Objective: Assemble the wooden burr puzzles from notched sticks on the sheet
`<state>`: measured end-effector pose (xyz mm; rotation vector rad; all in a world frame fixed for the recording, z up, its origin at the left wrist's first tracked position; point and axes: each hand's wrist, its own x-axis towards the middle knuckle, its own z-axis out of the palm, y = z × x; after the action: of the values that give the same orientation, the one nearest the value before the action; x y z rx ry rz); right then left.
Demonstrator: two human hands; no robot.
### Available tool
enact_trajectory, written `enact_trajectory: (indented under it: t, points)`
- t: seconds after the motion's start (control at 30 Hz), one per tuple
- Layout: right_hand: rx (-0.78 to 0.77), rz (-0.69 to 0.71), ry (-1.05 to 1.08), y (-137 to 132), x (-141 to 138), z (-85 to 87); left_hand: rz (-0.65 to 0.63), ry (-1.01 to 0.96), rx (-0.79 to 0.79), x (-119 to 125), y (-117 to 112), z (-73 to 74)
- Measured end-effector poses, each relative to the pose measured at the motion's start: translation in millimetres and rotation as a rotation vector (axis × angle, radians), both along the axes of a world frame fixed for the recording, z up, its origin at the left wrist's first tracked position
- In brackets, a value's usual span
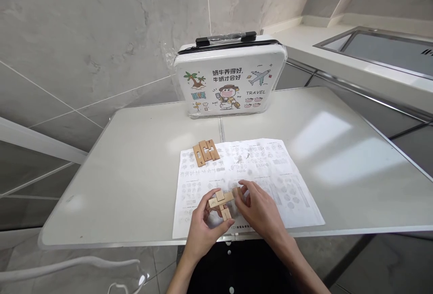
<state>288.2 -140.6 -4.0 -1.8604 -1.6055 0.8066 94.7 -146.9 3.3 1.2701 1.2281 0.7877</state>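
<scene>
Both hands work over a printed instruction sheet [270, 172] at the near edge of the white table [135, 186]. My left hand [203, 228] pinches a partly joined cross of notched wooden puzzle bars [221, 203] from the left and below. My right hand [259, 208] grips the right end of the same wooden cross, fingers curled round it. Three more wooden bars [205, 151] lie side by side on the sheet's top left corner, well beyond both hands.
A small white case [233, 77] with cartoon travel prints and a black handle stands upright at the table's far edge, wrapped in clear plastic. A counter with a recessed steel sink [382, 48] runs along the right. Grey tiled walls lie behind.
</scene>
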Motion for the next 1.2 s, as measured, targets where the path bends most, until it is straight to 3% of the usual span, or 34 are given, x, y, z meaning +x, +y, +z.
enact_trajectory:
  t: [0.47, 0.93, 1.2]
  points:
    - [-0.02, -0.047, 0.545, -20.3, 15.8, 26.6, 0.027, 0.009, 0.01, 1.3, -2.1, -5.7]
    - [0.134, -0.017, 0.421, -39.3, -3.3, 25.0, -0.016, 0.111, 0.204, 7.3, -8.2, -7.7]
    - [0.242, 0.0, 0.309, -47.9, -8.8, 22.0, -0.052, 0.126, 0.285, 4.5, -11.6, -17.5]
